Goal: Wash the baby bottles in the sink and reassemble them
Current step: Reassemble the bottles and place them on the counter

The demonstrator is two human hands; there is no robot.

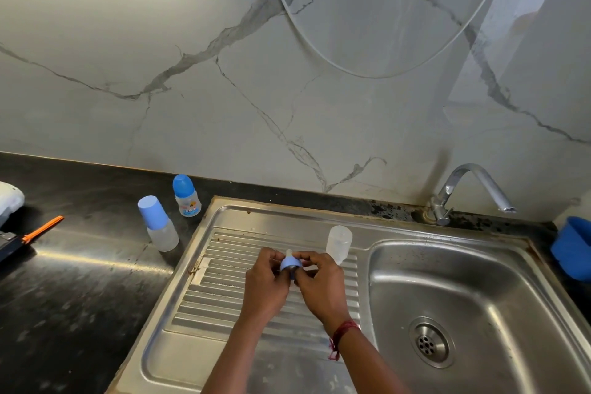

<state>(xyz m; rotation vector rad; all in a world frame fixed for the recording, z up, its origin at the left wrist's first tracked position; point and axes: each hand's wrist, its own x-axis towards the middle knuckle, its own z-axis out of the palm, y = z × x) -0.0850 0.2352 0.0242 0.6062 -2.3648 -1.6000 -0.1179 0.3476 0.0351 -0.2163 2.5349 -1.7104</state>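
Note:
Above the ribbed drainboard (230,291), my left hand (267,281) and my right hand (319,278) pinch a blue bottle collar (290,264) between them, a clear teat tip poking up from it. An open clear bottle body (339,241) stands inverted on the drainboard just behind my right hand. Two capped baby bottles stand on the black counter to the left: a frosted one with a blue cap (156,224) and a smaller printed one with a blue cap (186,197).
The steel sink basin (479,291) with its drain (428,342) lies to the right, the chrome tap (470,192) behind it. A blue container (572,249) sits at the right edge. An orange-handled tool (41,230) and a white object (9,198) lie far left.

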